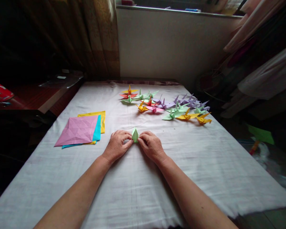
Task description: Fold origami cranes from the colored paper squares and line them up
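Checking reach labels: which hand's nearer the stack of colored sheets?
Left. The left hand is right of the stack of colored sheets, apart from it, at the folded green paper; the right hand is farther right, across that green paper.

A brown curtain (100, 41) hangs beside a dimly lit pale wall (166, 44) beneath a ledge (157, 9).

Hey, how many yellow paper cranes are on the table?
4 visible: one yellow crane at the group's far-left end, another left of the pink crane, a third and fourth at the near right. Overlapping cranes may hide more.
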`<state>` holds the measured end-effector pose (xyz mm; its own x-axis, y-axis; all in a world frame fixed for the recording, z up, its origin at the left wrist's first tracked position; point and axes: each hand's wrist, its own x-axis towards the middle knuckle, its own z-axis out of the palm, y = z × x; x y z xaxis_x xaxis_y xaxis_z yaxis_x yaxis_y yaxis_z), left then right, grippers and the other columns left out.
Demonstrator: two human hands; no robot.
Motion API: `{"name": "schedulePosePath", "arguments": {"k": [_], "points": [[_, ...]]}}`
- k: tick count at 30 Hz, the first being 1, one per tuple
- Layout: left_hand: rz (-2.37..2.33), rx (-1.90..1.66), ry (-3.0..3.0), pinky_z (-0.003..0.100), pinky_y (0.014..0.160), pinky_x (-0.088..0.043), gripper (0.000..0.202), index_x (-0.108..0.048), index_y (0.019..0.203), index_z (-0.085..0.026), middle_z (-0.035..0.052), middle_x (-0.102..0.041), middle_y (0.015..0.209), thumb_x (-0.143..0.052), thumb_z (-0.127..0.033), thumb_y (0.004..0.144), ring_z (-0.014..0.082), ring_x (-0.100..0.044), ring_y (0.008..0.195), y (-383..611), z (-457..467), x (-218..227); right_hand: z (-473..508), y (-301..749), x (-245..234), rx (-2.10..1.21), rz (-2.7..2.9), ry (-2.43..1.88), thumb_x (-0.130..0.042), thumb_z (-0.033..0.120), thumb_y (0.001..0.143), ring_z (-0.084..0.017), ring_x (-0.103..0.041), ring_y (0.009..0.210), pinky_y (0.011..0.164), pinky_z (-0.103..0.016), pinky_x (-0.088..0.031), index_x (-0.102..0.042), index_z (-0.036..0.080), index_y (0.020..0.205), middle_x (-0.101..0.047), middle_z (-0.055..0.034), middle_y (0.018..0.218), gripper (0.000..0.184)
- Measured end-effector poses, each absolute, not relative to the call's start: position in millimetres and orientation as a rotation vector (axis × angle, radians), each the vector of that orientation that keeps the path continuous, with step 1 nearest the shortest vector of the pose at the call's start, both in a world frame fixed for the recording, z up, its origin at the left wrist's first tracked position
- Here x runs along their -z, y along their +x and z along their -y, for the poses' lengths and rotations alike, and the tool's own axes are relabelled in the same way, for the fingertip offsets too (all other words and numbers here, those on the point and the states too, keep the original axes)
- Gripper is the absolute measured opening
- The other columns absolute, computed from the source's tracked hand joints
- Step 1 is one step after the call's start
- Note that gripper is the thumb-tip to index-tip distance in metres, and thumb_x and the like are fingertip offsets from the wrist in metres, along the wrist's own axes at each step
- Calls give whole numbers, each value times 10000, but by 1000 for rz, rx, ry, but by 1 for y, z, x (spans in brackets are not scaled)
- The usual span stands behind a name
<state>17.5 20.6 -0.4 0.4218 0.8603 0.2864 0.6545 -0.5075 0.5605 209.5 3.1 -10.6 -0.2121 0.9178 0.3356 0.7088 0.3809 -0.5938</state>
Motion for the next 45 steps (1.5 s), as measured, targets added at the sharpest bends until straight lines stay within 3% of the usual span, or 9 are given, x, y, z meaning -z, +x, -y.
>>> {"name": "schedulePosePath", "arguments": {"k": [8, 16, 25, 29, 37, 45], "points": [[-1392, -767, 2291, 386, 931, -429, 179, -679, 774, -223, 35, -724, 1004, -571, -312, 885, 215, -611, 998, 22, -21, 1, -4, 204, 9, -351, 1980, -1490, -562, 230, 898, -175, -610, 830, 782, -281, -468, -648, 216, 732, -657, -45, 852, 188], [-1455, -757, 2297, 387, 923, -421, 125, -618, 763, -215, 40, -702, 992, -594, -280, 868, 227, -594, 990, 26, -21, 0, -3, 202, 9, -334, 1969, -1509, -561, 224, 896, -184, -602, 835, 788, -284, -455, -628, 218, 720, -649, -47, 840, 188], [-1520, -756, 2299, 387, 928, -404, 126, -592, 744, -217, 34, -692, 978, -617, -261, 859, 233, -585, 1002, 31, -19, -2, -1, 201, 9, -316, 1951, -1562, -593, 207, 862, -196, -577, 810, 747, -290, -438, -623, 205, 853, -629, -42, 851, 31], [-1543, -729, 2293, 384, 904, -394, 137, -579, 737, -211, 28, -686, 978, -633, -255, 854, 237, -576, 1000, 32, -19, -3, -1, 201, 10, -319, 1960, -1549, -596, 205, 869, -183, -572, 802, 740, -278, -431, -640, 218, 912, -632, -33, 887, 63], [-1636, -620, 2321, 380, 892, -392, 58, -579, 851, -224, 34, -665, 995, -635, -239, 851, 250, -553, 1022, 34, -16, -7, -2, 201, 12, -292, 2007, -1499, -586, 220, 886, -195, -586, 878, 783, -287, -442, -661, 227, 865, -642, -48, 919, 78], [-1547, -570, 2291, 398, 953, -381, 85, -597, 841, -226, 28, -650, 1070, -659, -284, 839, 249, -538, 1078, 29, -19, -8, -1, 201, 13, -281, 2019, -1487, -617, 278, 889, -201, -582, 894, 819, -305, -451, -650, 225, 858, -639, -51, 932, 69]]}}
